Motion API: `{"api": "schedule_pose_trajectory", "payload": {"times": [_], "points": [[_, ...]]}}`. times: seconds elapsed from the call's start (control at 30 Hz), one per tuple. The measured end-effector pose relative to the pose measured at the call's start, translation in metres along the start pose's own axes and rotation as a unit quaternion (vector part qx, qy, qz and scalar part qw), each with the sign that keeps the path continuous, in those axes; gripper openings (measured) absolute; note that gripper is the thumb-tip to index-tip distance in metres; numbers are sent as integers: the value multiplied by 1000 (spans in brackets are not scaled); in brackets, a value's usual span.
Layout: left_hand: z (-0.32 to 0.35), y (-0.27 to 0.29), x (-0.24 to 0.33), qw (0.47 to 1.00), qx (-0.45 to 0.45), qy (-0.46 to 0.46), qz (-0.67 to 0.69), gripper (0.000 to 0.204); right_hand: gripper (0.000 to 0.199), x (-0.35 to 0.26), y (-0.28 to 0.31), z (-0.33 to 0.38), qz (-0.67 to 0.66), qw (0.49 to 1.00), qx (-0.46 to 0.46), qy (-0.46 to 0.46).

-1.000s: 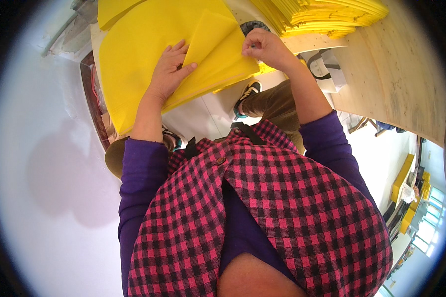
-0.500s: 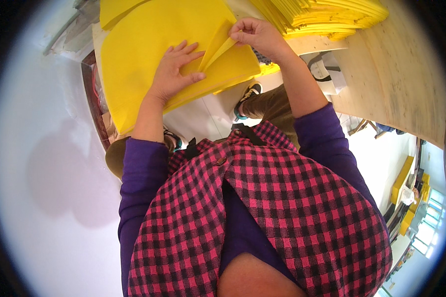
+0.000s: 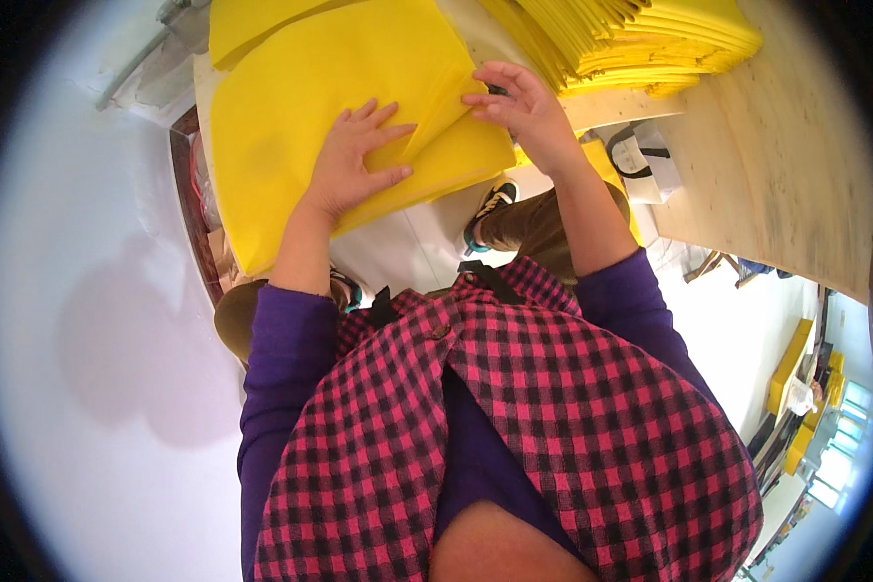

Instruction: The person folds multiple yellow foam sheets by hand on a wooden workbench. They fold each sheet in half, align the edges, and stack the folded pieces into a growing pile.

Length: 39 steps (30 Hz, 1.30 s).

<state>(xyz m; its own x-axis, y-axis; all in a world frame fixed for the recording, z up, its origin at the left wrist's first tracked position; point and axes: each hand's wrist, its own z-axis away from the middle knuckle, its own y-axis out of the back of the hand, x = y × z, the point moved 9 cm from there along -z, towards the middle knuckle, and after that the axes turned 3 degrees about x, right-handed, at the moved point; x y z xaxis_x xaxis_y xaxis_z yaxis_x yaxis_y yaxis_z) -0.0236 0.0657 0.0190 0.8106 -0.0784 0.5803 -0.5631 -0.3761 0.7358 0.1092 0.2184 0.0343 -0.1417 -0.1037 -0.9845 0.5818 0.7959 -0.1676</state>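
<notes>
Folding step: I press my left hand [image 3: 359,160] flat, fingers spread, on the yellow sheet [image 3: 291,116].
My right hand [image 3: 519,107] pinches its folded flap [image 3: 441,92]; next, in my judgement, crease the fold flat.

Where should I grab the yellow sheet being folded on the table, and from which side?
Probably by the yellow sheet's free right edge, near the right hand, coming from the right: the left hand lies flat on its middle, and the near edge overhangs the table.
</notes>
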Motion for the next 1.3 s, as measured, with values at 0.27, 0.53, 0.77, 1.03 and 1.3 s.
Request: {"api": "schedule_pose_trajectory", "payload": {"times": [0.27,0.53,0.77,1.03,1.3], "points": [[1,1,4,1000,5,-3,-8,55,68,5,7,10,239,970,49,11],[1,-1,2,1000,9,-13,-13,56,48,-4,4,10,378,908,18,181],[2,0,-1,1000,19,-1,20,56,37,13,10,7,355,924,-38,138],[0,9,1,998,30,17,47,58,29,20,10,-2,323,944,-41,47],[14,-6,30,988,-22,14,-152,58,22,24,10,-6,287,957,-38,27]]}}
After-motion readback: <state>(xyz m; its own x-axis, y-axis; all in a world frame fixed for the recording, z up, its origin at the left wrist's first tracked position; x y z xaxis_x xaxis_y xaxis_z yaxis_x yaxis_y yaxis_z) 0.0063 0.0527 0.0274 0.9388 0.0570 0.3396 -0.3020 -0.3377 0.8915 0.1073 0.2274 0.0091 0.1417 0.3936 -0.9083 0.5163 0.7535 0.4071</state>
